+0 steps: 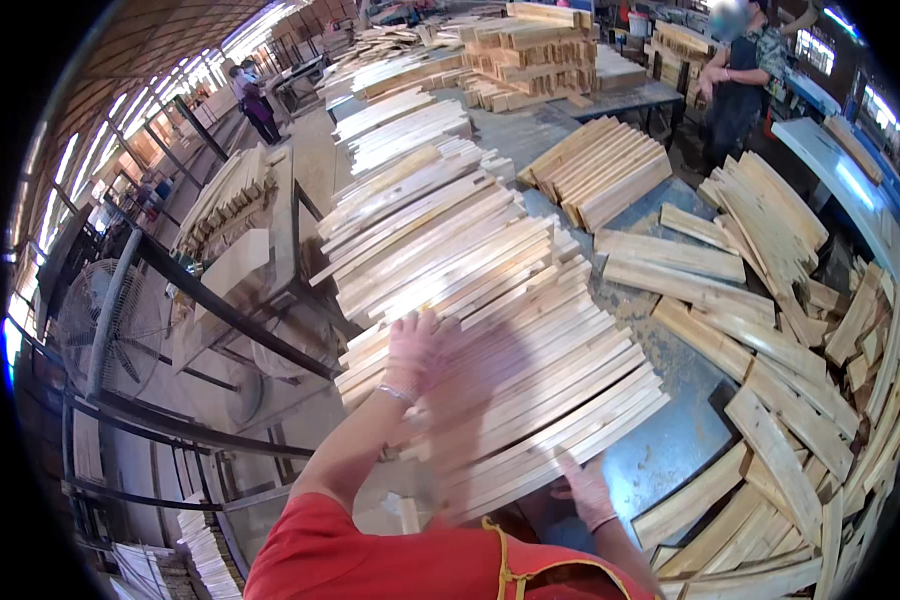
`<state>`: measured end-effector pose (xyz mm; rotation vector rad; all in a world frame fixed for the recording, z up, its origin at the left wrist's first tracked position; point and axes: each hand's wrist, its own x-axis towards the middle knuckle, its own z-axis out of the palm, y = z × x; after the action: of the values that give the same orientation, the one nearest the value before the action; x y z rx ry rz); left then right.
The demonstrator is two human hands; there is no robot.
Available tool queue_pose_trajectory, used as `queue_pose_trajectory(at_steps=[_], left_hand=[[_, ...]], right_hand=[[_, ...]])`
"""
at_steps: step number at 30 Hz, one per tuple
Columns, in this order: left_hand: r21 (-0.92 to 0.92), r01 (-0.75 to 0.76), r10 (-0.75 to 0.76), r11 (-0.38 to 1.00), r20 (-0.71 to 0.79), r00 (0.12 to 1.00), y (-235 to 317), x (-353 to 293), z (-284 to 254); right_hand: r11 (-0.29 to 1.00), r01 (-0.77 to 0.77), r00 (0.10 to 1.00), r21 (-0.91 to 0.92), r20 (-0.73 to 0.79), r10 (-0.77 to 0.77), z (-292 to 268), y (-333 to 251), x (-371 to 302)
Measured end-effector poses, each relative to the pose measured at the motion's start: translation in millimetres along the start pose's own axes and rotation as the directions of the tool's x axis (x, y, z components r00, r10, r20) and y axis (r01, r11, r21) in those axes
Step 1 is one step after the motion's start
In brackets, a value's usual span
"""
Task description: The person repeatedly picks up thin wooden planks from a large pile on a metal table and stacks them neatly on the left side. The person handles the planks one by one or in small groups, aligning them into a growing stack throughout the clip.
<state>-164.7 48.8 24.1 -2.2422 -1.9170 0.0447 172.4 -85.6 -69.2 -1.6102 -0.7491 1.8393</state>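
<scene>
Wood slats [490,330] lie side by side in a long row on the metal tabletop [660,460], running from approx 12 o'clock down to 5–6 o'clock. L hand [417,350] is at 7 o'clock just off centre, fingers spread on top of the slats nr their L ends, not visibly clamped on any. R hand [585,490] is at 5 o'clock, by the R end of the nearest slats; can't tell if it's gripping or only resting against them. Hands well apart. Main risk, I'd judge: the near slats skewing or tipping off at 6 o'clock, b/c the row seems to have nothing but the person on that side; an uneven push w/ one hand would prob do it. L ends are ragged at 8 o'clock, so a sideways shove cld drop a few toward the floor. Pressing hard w/ L hand might also make slats ride up over neighbours, as the tops don't look level. Fingertips cld get pinched or splintered btwn rough edges, esp. R hand's. Loose boards [785,435] at 4 o'clock lie crisscrossed; a R elbow knock might start them sliding. The neat board stack [600,170] at 2 o'clock looks safer.
</scene>
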Motion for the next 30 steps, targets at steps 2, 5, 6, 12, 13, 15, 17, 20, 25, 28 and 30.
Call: queue_pose_trajectory(at_steps=[2,5,6,12,13,15,17,20,25,28,30], left_hand=[[0.091,0.056,-0.032,0.994,-0.244,0.969,-22.9,-11.9,21.5],[0.030,0.150,-0.144,0.988,-0.139,0.980,-21.1,2.3,31.2],[-0.026,0.203,-0.205,0.979,-0.072,0.976,-19.2,7.5,21.7],[-0.069,0.148,-0.148,0.987,0.005,0.989,-45.9,14.8,40.7],[-0.057,0.140,-0.142,0.988,-0.028,0.989,-51.2,19.0,50.1],[-0.044,0.136,-0.139,0.990,-0.062,0.988,-61.7,29.3,52.0],[-0.036,0.132,-0.133,0.991,-0.048,0.990,-77.8,42.6,54.2],[-0.040,0.124,-0.122,0.992,0.030,0.992,-107.9,67.8,57.7],[-0.046,0.067,-0.066,0.997,0.030,0.997,-142.8,101.2,64.5],[-0.160,0.193,-0.158,0.968,0.205,0.966,-154.5,106.1,57.1],[-0.066,0.114,-0.096,0.991,0.224,0.970,-171.3,109.1,66.8]], right_hand=[[0.989,0.060,0.989,0.133,0.125,-0.077,5.5,26.8,25.0],[0.979,-0.123,0.988,0.161,0.118,0.104,-2.1,17.1,30.8],[0.965,-0.177,0.981,0.195,0.120,0.155,-3.1,14.0,32.3],[0.967,-0.253,0.967,-0.014,0.032,0.253,7.7,0.7,47.6],[0.968,-0.251,0.967,0.006,0.052,0.250,7.0,-3.7,50.2],[0.970,-0.239,0.969,-0.050,0.045,0.241,18.2,-23.5,49.5],[0.956,-0.295,0.956,0.003,-0.002,0.295,37.7,-34.4,67.0],[0.922,-0.338,0.941,0.190,0.064,0.332,55.8,-41.4,89.6],[0.988,0.082,0.992,-0.129,0.107,-0.069,73.4,23.6,132.0],[0.933,0.167,0.986,-0.320,0.042,-0.162,81.3,30.5,156.8],[0.981,-0.093,0.995,-0.173,-0.045,0.086,108.6,-42.6,141.4]])
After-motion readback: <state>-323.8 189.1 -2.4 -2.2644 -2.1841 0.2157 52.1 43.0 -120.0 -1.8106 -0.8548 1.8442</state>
